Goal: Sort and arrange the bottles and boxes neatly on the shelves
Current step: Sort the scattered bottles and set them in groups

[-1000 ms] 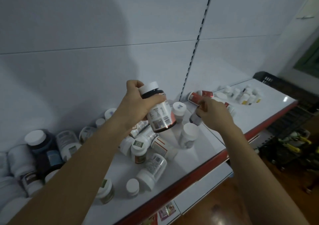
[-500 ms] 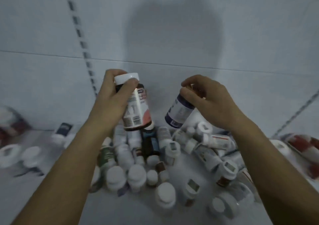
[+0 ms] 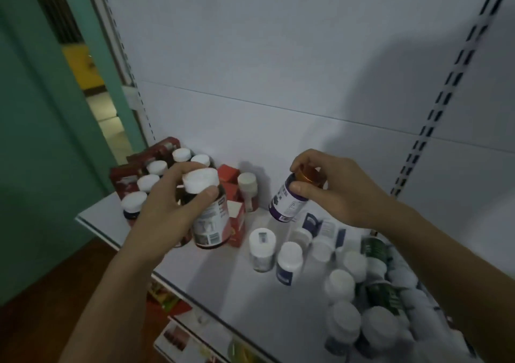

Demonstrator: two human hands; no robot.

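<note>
My left hand (image 3: 170,209) grips a dark bottle with a white cap and a red-and-white label (image 3: 210,223), held tilted above the white shelf (image 3: 217,284). My right hand (image 3: 331,190) pinches a purple-and-white bottle with a gold cap (image 3: 289,201) by its top, hanging it over the shelf's middle. Behind my left hand stand several white-capped dark bottles (image 3: 147,181) in a group beside red boxes (image 3: 228,173). One slim white-capped bottle (image 3: 248,192) stands upright between the two hands.
A loose crowd of white-capped bottles (image 3: 345,282) fills the shelf's right side, some with green labels (image 3: 376,248). Two bottles (image 3: 262,247) stand apart in the middle. A green wall (image 3: 41,139) borders the shelf's left end. Slotted uprights (image 3: 446,92) run up the back panel.
The view has swung left to the shelf's left end. Both hands carried their bottles along; the red boxes and grouped bottles have come into view.
</note>
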